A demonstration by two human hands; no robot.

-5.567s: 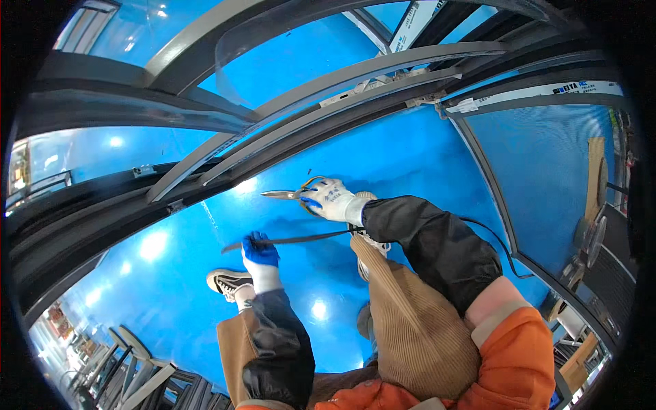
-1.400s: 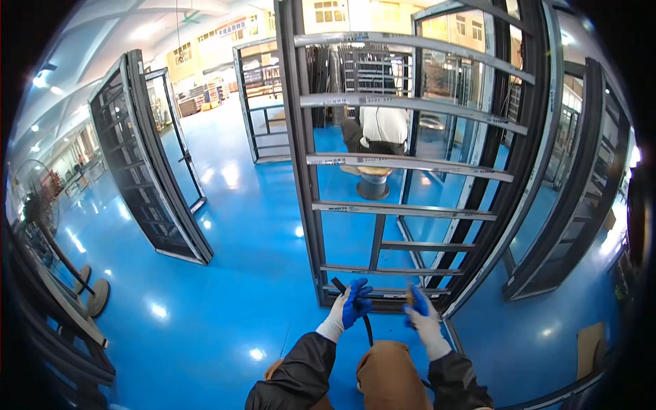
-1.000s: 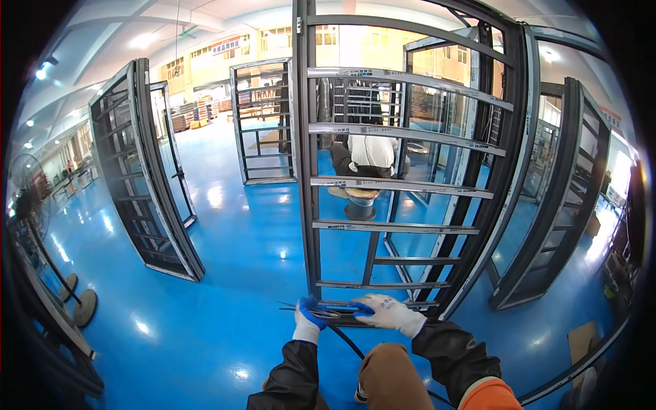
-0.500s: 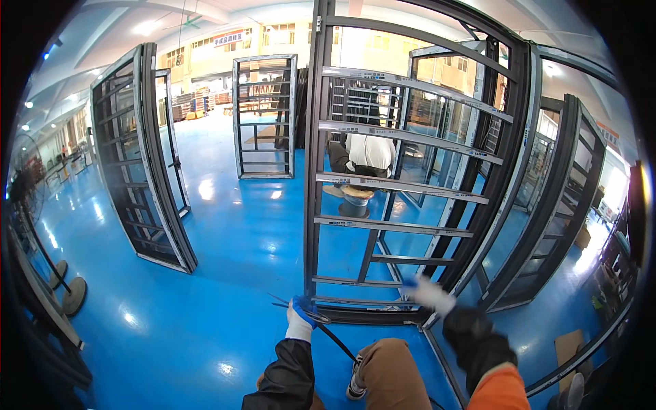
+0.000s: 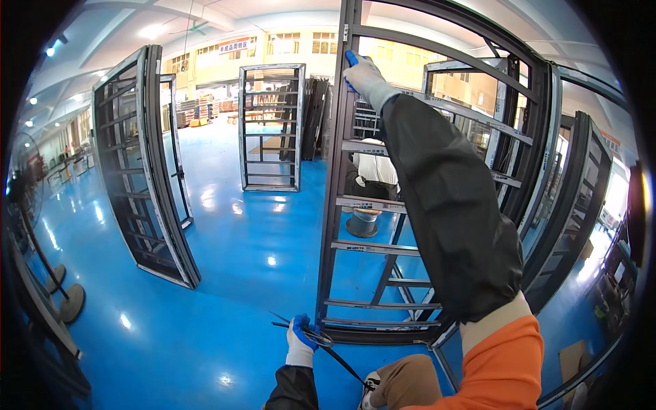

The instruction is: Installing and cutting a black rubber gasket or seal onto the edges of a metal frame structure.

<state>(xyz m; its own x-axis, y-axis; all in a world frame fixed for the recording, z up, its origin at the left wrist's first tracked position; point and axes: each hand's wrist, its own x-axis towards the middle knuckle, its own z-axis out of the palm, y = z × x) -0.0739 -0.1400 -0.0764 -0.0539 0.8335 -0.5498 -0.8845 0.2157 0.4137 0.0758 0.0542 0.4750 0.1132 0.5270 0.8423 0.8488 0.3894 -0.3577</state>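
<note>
A tall dark-grey window sash (image 5: 326,273) with several crossbars stands open before me. High on its left upright is my right hand (image 5: 367,76), in a white glove with blue fingertips, its fingers closed against the profile. Whether a strip lies under those fingers is hidden. Low by the sash's bottom left corner, my left hand (image 5: 299,339), gloved alike, is closed around a long black strip (image 5: 345,365) that trails down toward my shoe. Thin pointed ends and a metal loop, which look like scissors (image 5: 320,336), also stick out of this hand.
Other barred window frames stand at left (image 5: 143,171), further back (image 5: 272,130) and at right (image 5: 570,205) on the glossy blue floor (image 5: 225,321). A person in white (image 5: 374,167) sits beyond the sash. A fan's round base (image 5: 71,303) is at far left.
My right hand has risen from the sash's lower right to the upper part of its left upright. The left hand stays low with the strip. The view has shifted slightly.
</note>
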